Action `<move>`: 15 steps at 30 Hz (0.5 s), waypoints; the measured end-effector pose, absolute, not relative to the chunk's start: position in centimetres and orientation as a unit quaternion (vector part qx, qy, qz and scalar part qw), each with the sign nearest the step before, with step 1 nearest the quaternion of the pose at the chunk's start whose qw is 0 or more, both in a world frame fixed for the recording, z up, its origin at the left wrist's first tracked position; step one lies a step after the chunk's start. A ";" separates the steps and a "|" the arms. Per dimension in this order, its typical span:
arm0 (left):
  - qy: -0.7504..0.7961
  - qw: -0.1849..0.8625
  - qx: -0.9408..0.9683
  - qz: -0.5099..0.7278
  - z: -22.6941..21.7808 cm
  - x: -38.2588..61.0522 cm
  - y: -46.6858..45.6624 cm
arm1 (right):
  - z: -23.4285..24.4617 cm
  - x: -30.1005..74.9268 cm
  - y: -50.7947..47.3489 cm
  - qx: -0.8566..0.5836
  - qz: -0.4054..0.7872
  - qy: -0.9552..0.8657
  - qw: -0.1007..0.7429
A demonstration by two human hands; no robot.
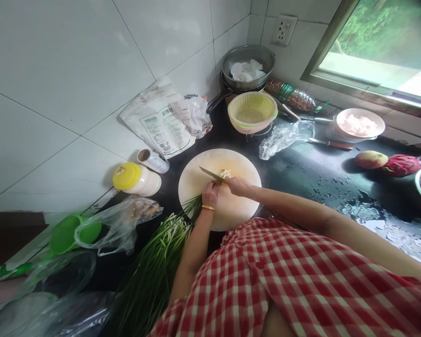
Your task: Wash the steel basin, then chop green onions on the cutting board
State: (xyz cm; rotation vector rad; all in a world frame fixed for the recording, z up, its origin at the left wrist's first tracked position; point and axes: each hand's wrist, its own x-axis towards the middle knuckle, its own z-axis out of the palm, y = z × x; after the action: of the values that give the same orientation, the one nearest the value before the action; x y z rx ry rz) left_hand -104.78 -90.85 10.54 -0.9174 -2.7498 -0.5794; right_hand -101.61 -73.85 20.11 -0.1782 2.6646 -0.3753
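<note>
My right hand [239, 186] grips a kitchen knife [209, 173], its blade pointing left over the round cutting board [231, 213]. Close beside the blade, my left hand [210, 193] is closed over a bunch of garlic chives and holds it down on the board. The chives' green leaves [195, 206] run from under that hand toward the lower left. A small pile of chopped white pieces [225, 173] lies just beyond the knife. More garlic chives [157, 267] are heaped on the counter left of my forearm.
Left of the board stand a yellow-lidded jar [136, 179], a plastic wrap roll [153, 161] and a green scoop-like container [70, 233]. Behind it are a yellow colander [252, 107] and a metal basin [249, 83]. Another knife [333, 144], a mango-like fruit [371, 159] and a dragon fruit [402, 165] lie right.
</note>
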 end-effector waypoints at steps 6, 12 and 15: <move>-0.929 0.126 -0.280 -0.207 9.4 -105.2 -90.5 | 22.3 -100.6 -74.0 -0.077 -0.119 0.963 0.230; -0.930 0.117 -0.272 -0.216 9.2 -105.3 -90.3 | 21.1 -101.5 -74.7 -0.068 -0.127 0.959 0.244; -0.928 0.114 -0.275 -0.224 9.3 -105.2 -90.4 | 19.9 -102.0 -75.2 -0.062 -0.132 0.961 0.234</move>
State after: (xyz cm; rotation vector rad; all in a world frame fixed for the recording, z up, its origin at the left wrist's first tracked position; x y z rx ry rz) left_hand -105.22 -90.35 9.28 -0.8060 -2.7205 -0.6568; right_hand -101.97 -75.17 19.86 -0.1712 2.6387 -0.3634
